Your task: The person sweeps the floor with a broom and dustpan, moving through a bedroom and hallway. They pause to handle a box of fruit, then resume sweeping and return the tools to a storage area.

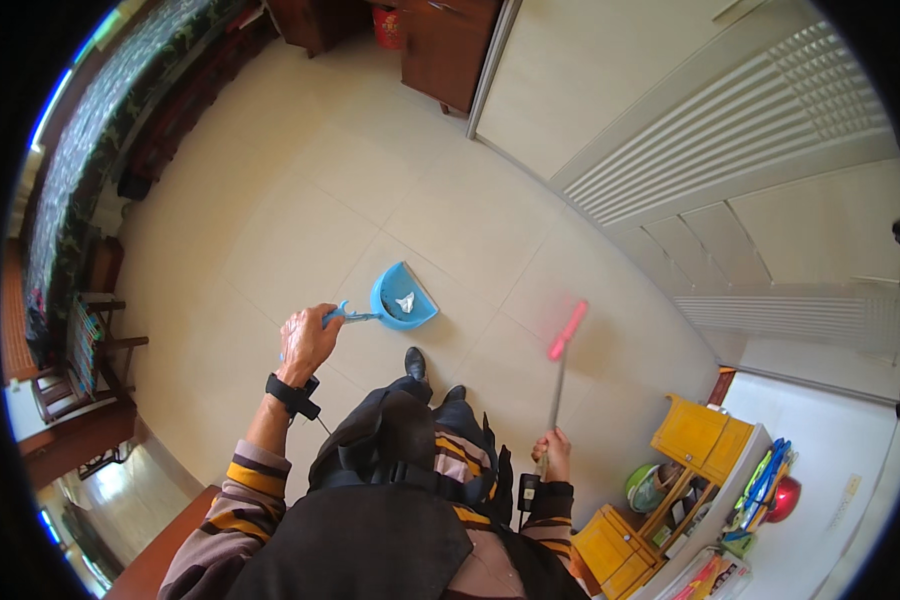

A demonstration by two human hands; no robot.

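My left hand (309, 339) grips the handle of a blue plastic dustpan (391, 287), whose pan is over the tiled floor ahead of my feet. A crumpled white scrap (405, 303) and some dark bits of dirt lie inside the pan. In my right hand (554, 451) is the long handle of a broom (557, 386). Its pink bristle head (568, 331) looks blurred, well to the right of the dustpan. I cannot tell whether the bristles touch the floor.
To the right run white cabinet doors (690, 247). A shelf unit with yellow doors (701, 435) stands at lower right, a green bucket (643, 486) beside it. A folding chair (94, 352) is at left, and a dark wooden desk (450, 56) at the top.
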